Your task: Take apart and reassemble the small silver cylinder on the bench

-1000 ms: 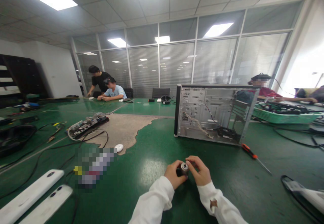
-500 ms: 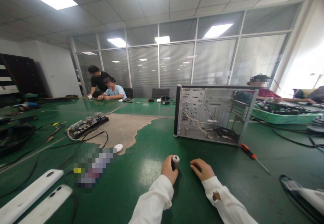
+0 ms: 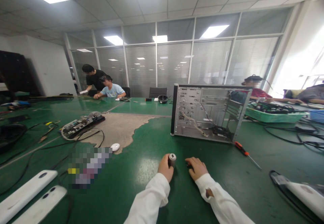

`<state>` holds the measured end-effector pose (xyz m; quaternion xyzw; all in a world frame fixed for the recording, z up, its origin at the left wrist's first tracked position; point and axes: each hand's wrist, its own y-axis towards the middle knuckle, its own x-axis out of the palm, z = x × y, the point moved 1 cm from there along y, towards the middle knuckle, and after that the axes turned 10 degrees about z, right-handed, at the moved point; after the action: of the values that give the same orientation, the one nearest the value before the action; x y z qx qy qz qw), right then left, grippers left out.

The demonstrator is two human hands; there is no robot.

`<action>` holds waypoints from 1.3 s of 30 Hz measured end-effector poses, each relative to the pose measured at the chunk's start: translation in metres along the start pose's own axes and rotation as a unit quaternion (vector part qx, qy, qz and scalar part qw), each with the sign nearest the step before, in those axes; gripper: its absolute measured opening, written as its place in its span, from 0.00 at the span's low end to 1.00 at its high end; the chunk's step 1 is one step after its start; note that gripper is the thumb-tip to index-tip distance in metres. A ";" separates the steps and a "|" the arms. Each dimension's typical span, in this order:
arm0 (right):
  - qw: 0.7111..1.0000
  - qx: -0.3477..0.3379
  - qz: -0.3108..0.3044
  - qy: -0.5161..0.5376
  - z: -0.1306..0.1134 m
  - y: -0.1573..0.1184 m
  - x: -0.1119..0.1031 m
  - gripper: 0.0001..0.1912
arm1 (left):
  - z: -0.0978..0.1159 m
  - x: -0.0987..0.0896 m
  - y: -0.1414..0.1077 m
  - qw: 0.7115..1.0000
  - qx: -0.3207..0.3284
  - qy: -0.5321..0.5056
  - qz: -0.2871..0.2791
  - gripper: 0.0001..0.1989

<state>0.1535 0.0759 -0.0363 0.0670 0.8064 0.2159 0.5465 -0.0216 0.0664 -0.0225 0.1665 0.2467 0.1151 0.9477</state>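
My left hand (image 3: 165, 169) is wrapped round a small silver metal cylinder (image 3: 172, 159), which stands upright on the green tabletop and looks like a small motor. Its top face has a dark opening. To the right, my right hand (image 3: 196, 168) rests low over the table, fingers curled and pressed down. Something small and dark shows at its fingertips, too little of it to name. A gap of bare green surface lies between the two hands. Behind them stands an open computer case (image 3: 205, 112), its side panel off and cables inside.
A red-and-black screwdriver (image 3: 245, 151) lies right of the case. Farther right are a green basket (image 3: 275, 116) of cables and a white device (image 3: 303, 192). White housings (image 3: 40, 203), an opened power strip-like part (image 3: 82, 126) and loose cables lie left. Other people sit or stand around the table.
The view has shifted slightly right. My left hand still holds the cylinder. The right hand has turned palm down, its fingers curling lower, and a dark bit now shows at the fingertips.
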 end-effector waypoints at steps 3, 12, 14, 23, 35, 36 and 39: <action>1.000 -0.002 0.000 0.005 0.001 0.000 0.000 0.22 | -0.001 0.000 0.001 1.000 -0.004 -0.007 0.000 0.26; 1.000 -0.002 0.009 0.007 -0.001 0.001 -0.002 0.22 | -0.010 0.004 0.004 1.000 0.010 -0.007 -0.003 0.26; 1.000 -0.001 0.015 0.009 -0.002 0.001 -0.003 0.23 | -0.012 0.005 0.005 1.000 0.011 -0.005 -0.006 0.26; 0.995 -0.036 0.089 0.041 -0.008 -0.002 -0.011 0.28 | -0.004 0.002 0.007 0.999 0.039 0.022 -0.007 0.24; 0.966 -0.172 0.077 0.180 -0.058 -0.029 -0.047 0.24 | 0.017 -0.004 0.003 0.989 0.060 -0.006 -0.132 0.14; 0.966 -0.163 0.081 0.183 -0.058 -0.032 -0.050 0.23 | 0.017 -0.003 0.003 0.989 0.059 -0.018 -0.137 0.14; 0.972 -0.135 0.089 0.171 -0.056 -0.045 -0.062 0.21 | 0.012 0.000 0.006 0.988 0.027 -0.070 -0.136 0.16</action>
<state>0.1331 -0.0007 0.0151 0.0263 0.8419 0.3793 0.3830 -0.0164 0.0689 -0.0097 0.1642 0.2031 -0.0335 0.9647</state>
